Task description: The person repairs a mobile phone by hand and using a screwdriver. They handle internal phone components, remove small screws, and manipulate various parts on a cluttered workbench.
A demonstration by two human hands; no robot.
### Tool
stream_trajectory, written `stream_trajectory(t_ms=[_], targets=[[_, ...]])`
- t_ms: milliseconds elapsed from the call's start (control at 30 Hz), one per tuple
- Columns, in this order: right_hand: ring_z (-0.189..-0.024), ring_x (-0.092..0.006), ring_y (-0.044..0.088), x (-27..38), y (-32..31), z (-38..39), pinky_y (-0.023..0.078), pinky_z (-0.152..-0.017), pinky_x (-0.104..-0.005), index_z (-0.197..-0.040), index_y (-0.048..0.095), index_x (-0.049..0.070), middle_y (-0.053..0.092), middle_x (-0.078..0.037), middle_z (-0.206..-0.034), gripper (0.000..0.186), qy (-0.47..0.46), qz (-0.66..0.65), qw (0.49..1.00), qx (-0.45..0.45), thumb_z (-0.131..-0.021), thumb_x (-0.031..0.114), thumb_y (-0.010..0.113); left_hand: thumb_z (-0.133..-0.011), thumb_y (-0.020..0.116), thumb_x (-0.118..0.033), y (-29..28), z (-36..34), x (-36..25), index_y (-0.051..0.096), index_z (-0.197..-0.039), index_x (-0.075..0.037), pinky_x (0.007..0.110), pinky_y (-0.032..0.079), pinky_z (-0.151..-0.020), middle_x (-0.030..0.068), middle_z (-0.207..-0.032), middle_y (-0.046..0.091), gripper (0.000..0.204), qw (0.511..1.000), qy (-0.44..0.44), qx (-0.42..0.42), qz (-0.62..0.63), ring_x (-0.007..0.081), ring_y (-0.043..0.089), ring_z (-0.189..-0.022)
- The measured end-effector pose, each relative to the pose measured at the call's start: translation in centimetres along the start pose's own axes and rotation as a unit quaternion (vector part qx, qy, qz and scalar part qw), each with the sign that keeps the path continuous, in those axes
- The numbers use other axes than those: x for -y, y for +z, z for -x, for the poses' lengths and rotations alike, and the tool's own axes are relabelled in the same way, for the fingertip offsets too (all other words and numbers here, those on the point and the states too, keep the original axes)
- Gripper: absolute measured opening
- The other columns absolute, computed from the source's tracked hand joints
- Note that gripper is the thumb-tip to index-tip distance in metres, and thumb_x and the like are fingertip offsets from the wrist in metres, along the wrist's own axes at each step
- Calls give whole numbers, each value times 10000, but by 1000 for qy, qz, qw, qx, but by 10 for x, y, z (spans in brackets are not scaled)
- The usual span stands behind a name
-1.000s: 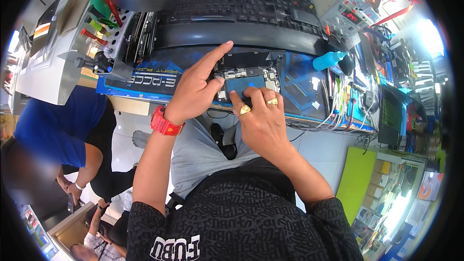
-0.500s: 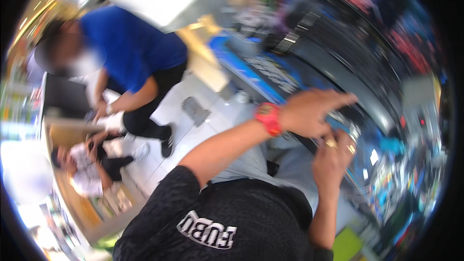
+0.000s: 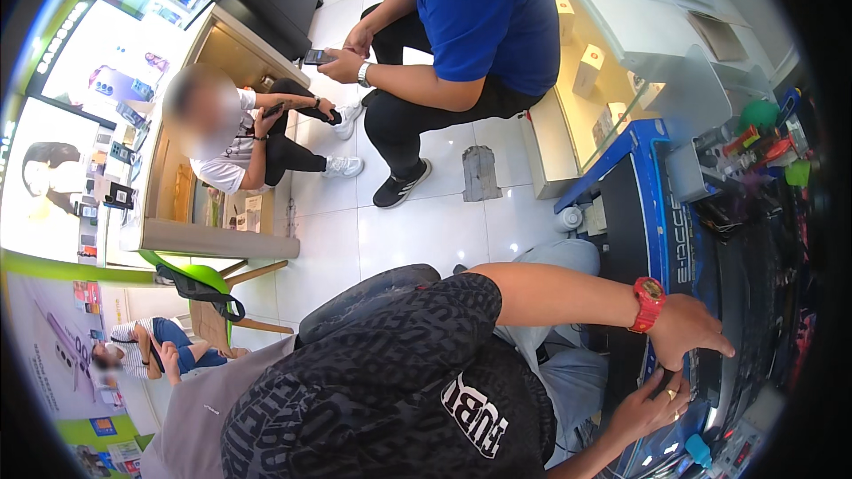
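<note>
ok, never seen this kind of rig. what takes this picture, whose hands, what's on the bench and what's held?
No machine here: a person works bare-handed. The picture comes from the left of two fisheye cameras worn on their head, so straight edges bend near the rim.

The left hand is the one below the red watch; the right hand wears gold-coloured rings. They meet over the blue-edged bench. Whatever is between them is too hidden to tell.

On the bench are a grey tool holder and a small blue bottle. The person in a blue shirt is someone else.
</note>
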State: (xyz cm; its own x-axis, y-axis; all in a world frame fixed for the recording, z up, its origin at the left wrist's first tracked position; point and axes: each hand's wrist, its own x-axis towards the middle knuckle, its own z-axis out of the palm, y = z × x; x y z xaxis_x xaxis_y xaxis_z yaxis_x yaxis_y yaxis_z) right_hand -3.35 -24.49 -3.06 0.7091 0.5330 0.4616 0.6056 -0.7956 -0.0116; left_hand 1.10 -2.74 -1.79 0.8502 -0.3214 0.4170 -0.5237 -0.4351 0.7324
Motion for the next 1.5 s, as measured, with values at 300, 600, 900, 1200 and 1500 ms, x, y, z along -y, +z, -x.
stream_trajectory(t_ms=[300, 600, 900, 1200, 1500], targets=[[-1167, -434, 627, 13, -18, -6, 484, -968, -543, -1283, 723, -13, 682, -207, -1233, 342, 42, -24, 999, 7, -997, 172, 749, -790, 868, -325, -1, -10, 6, 510, -1590, -138, 505, 542, -1057, 175, -1437, 668, 897, 998, 55, -25, 23, 409, 654, -1280], [-973, -311, 653, -7, -59, 36, 474, -858, -464, -1134, 757, 46, 692, -104, -1068, 315, 127, -152, 978, -72, -837, 110, 842, -798, 830, -20, 2, -13, 2, 384, -1672, -56, 402, 427, -1209, 164, -1642, 494, 981, 998, -60, 21, -1, 282, 553, -1434], [-861, -297, 643, -55, -92, 96, 477, -790, -438, -1016, 757, 55, 692, -82, -958, 205, 258, -79, 955, -123, -833, 91, 841, -821, 798, 23, 7, -3, 4, 278, -1717, -80, 387, 428, -1182, 134, -1629, 432, 1041, 996, -82, 18, 40, 265, 558, -1337], [-871, -309, 618, -89, -93, 92, 420, -824, -452, -983, 761, 87, 630, -67, -867, 171, 312, 12, 947, -75, -832, 124, 832, -819, 830, 4, 7, 1, 7, 253, -1719, -56, 403, 413, -1197, 162, -1606, 461, 1071, 987, -130, 10, 97, 269, 539, -1370], [-979, -340, 621, -93, -97, 74, 416, -913, -486, -936, 769, 59, 677, -82, -939, 183, 335, 21, 942, 15, -785, 87, 869, -816, 850, 0, 4, -6, 6, 275, -1709, -50, 391, 484, -1127, 150, -1470, 544, 1064, 994, -88, 49, 34, 242, 602, -1286]])
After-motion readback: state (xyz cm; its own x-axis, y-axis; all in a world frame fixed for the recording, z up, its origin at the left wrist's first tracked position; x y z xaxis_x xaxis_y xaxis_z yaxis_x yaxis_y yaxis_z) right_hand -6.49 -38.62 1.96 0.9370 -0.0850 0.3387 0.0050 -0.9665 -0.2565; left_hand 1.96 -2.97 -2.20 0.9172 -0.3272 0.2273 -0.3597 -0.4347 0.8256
